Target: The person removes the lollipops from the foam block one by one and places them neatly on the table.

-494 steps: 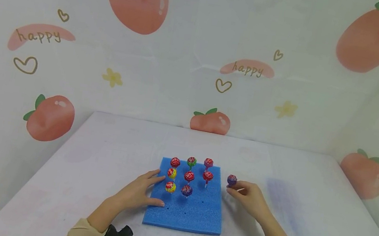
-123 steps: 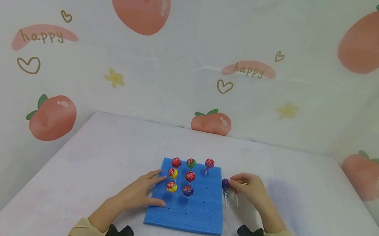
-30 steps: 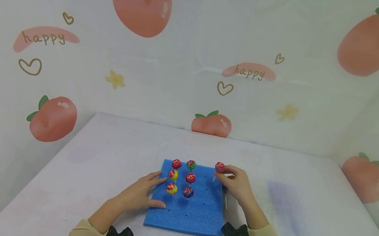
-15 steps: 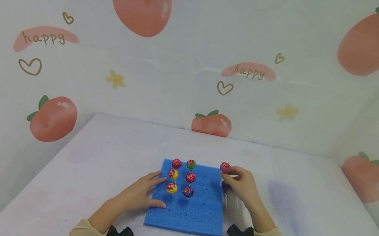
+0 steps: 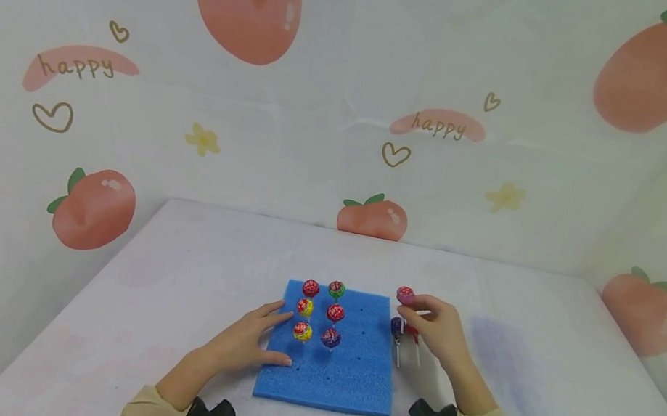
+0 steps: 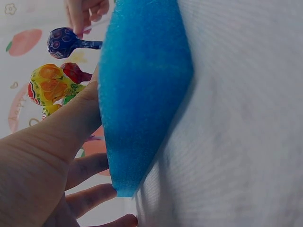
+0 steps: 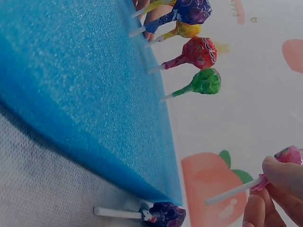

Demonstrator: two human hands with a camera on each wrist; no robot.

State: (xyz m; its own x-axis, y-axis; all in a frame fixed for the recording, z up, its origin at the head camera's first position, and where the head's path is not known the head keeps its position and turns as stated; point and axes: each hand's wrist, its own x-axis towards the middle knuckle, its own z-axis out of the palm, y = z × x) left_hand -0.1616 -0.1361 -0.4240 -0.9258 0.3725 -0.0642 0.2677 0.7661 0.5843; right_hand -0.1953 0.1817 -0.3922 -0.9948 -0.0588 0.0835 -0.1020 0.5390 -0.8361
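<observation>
My right hand (image 5: pixel 439 335) pinches a pink lollipop (image 5: pixel 405 295) just below its head, beyond the far right corner of the blue foam board (image 5: pixel 342 393). In the right wrist view its white stick points away from the fingers. My left hand (image 5: pixel 242 336) rests on the board's left edge with fingers spread. Several wrapped lollipops stand upright in the board's left and middle columns, among them a green lollipop (image 7: pixel 207 81), a yellow lollipop (image 5: pixel 302 332) and a purple lollipop (image 5: pixel 331 338). Small holes show in the board's right column.
On the white table (image 5: pixel 203 238), against the board's right side, lies another purple lollipop (image 7: pixel 163 214). A red lollipop (image 5: pixel 413 332) lies beside it, partly covered by my right hand. Printed cloth walls (image 5: pixel 301 85) stand behind the table and at its sides.
The right hand has laid a purple and a red lollipop on the table right of the board. It has pulled the pink one from the far right hole and moved right. The left hand stays.
</observation>
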